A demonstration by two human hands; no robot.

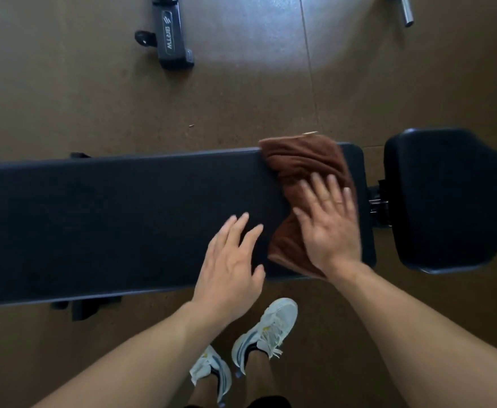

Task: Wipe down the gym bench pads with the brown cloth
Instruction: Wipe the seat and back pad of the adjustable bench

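Note:
A long black bench pad (123, 219) runs across the view from the left edge. A shorter black seat pad (453, 201) sits to its right, past a narrow gap with a metal hinge. The brown cloth (303, 163) lies crumpled across the right end of the long pad, from its far edge to its near edge. My right hand (328, 222) lies flat on the cloth with fingers spread, pressing it down. My left hand (231, 266) rests open on the bare pad just left of the cloth, holding nothing.
The floor is brown. A grey machine foot (169, 33) marked BRTW stands on it at the far side, and a steel bar end (404, 10) shows at the top right. My two white shoes (259, 340) stand close to the bench's near edge.

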